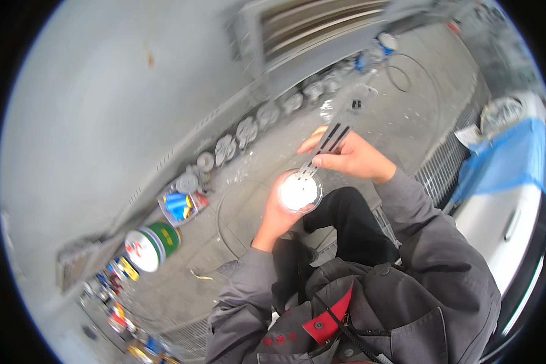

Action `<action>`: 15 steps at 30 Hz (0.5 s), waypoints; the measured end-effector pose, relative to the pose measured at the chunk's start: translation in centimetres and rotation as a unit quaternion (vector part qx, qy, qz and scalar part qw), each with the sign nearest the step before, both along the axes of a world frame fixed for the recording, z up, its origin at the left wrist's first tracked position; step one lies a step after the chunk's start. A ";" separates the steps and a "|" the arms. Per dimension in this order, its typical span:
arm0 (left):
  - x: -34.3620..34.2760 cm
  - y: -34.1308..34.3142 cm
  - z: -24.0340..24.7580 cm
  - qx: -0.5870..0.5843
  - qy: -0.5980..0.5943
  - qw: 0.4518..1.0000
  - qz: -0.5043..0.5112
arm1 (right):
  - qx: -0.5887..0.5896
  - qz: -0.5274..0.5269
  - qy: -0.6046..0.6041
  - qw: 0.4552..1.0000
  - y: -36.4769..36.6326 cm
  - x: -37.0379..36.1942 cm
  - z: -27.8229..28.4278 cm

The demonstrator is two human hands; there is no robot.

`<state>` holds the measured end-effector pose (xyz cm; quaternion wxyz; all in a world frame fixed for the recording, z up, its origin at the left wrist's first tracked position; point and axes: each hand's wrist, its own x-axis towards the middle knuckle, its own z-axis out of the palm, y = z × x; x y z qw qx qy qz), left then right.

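My left hand (273,213) is wrapped round a clear plastic cup (318,200) in front of me. White paint or a similar white liquid (298,193) shows inside it. My right hand (359,158) grips a flat, pale mixing stick (333,139) with dark bars and marks, its thumb on the near face. The stick slants up and to the right, and its lower end reaches into the cup at the far rim. How deep that end goes into the white liquid I cannot tell.
Along the wall lie several grey, paint-crusted cans and lids (247,131). A green and white drum (155,246) and a box of blue items (181,206) stand at left. A hose (221,218) curves over the floor. At right is a white car panel (497,218) with blue masking film (509,161).
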<state>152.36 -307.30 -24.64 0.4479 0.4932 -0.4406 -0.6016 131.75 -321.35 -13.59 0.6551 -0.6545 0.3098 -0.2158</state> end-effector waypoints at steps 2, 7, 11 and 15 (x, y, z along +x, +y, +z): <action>-3.5 -2.7 6.9 -0.018 -0.038 0.997 -0.063 | -0.133 -0.020 0.116 0.984 1.0 -4.7 7.9; -12.7 -9.1 20.0 -0.073 -0.067 0.969 -0.226 | -0.200 -0.176 0.079 0.961 4.9 -16.8 24.4; -21.0 -11.5 25.1 -0.152 -0.088 0.940 -0.292 | -0.224 -0.329 0.212 0.893 9.8 -22.7 28.9; -29.4 -11.1 26.4 -0.068 -0.024 0.931 -0.358 | -0.059 -0.531 0.126 0.836 13.7 -27.4 29.5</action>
